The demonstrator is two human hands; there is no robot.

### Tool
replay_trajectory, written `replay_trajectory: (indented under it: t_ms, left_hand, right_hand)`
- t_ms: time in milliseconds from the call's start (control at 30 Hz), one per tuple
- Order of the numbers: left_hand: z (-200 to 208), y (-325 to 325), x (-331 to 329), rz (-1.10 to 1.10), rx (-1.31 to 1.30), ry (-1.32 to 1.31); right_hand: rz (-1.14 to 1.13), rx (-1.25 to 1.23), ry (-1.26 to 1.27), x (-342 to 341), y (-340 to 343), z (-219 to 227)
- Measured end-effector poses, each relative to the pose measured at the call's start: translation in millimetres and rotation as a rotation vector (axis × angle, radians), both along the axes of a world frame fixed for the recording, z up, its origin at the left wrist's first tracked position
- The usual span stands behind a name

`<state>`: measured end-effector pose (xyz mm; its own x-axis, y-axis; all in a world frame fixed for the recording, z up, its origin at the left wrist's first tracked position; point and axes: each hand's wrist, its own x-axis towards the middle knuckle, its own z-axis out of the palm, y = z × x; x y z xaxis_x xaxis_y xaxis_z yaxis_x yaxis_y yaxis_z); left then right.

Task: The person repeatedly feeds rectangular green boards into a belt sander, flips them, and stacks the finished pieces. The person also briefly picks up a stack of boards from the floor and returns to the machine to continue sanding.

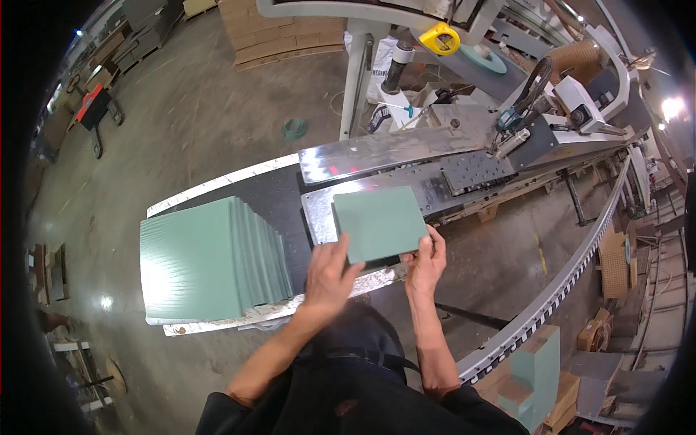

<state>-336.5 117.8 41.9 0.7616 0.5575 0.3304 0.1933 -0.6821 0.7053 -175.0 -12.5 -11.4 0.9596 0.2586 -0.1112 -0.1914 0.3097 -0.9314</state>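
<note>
A flat, rectangular green panel [380,223] lies level in front of me, over the near metal plate of a machine. My right hand [426,262] grips its near right corner, thumb and fingers closed round the edge. At its near left corner, my left hand [330,279] holds the edge with bent fingers and thumb. A dark green edge shows along the panel's left side; whether a second panel lies beneath, I cannot tell. To the left, a leaning stack of larger-looking green panels [190,261] rests on the dark table top [272,188].
The machine's metal guide rail [391,148] runs to the right, toward a head with hoses [515,123]. A yellow tape measure [440,39] is on the machine frame. A curved rail [540,293] sweeps along my right. Stacked brown boards [279,29] stand on the floor behind.
</note>
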Motion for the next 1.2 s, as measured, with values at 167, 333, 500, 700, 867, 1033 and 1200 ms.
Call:
replay_trajectory:
  t_ms: [167,333,500,700,867,1033,1200]
  left_hand:
    - [-9.7,11.7,25.3,0.148,0.072,0.017]
    - [-17.5,7.8,36.7,0.222,0.177,0.082]
    - [-21.3,7.2,36.6,0.221,0.202,0.065]
    - [-15.4,14.1,31.5,0.132,0.179,0.040]
    - [-32.9,21.1,24.9,0.088,0.267,-0.026]
    - [-39.5,10.4,48.6,0.045,0.266,-0.061]
    - [-46.1,-6.1,88.1,-0.003,0.303,-0.124]
  right_hand:
    - [0.109,-0.103,0.012,27.4,22.0,8.4]
    - [0.095,-0.369,-0.030,44.8,7.6,27.4]
    - [0.047,-0.505,-0.429,12.5,-15.7,-1.3]
    - [0.096,-0.700,-0.738,-34.5,13.8,-5.6]
    - [0.075,-0.768,-0.771,-36.3,23.7,-9.4]
    - [0.020,-0.879,-0.800,-20.5,23.9,-15.8]
    - [0.005,-0.910,-0.847,20.7,2.9,-18.3]
